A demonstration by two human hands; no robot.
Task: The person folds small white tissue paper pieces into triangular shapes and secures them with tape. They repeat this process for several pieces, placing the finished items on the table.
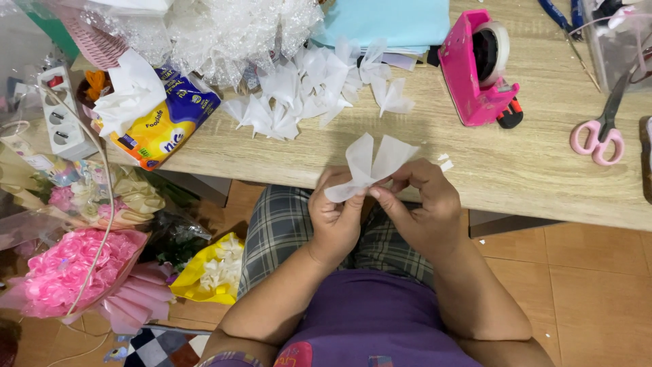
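We see two hands in the middle of the frame, just in front of the tabletop (530, 177) edge. The left hand (336, 217) and the right hand (424, 207) both hold one small white bow (370, 166) made of thin paper. The left grip is closed on the low left end of the bow, with the fingers curled in. The right grip is pinched shut on the middle of the bow — thumb and finger press it there. The two wings of the bow stick up above the hands.

Up on the tabletop, in the upper middle of the frame, lies a pile of bows (312, 88) just like it. To the right of the pile stands a pink tape holder (475, 68). At the far right edge we see pink scissors (601, 129). Two tiny white scraps (445, 162) lie near the right hand.

At the upper left sits a yellow and blue tissue pack (163, 126) with a white tissue poking out, and a white power strip (61, 112) beside it. Clear bubbly wrap (231, 30) is at the top.

Down at the lower left, on the floor, we see a pink bouquet (71, 272) and a yellow bouquet (210, 272) — both close to the person's knee.
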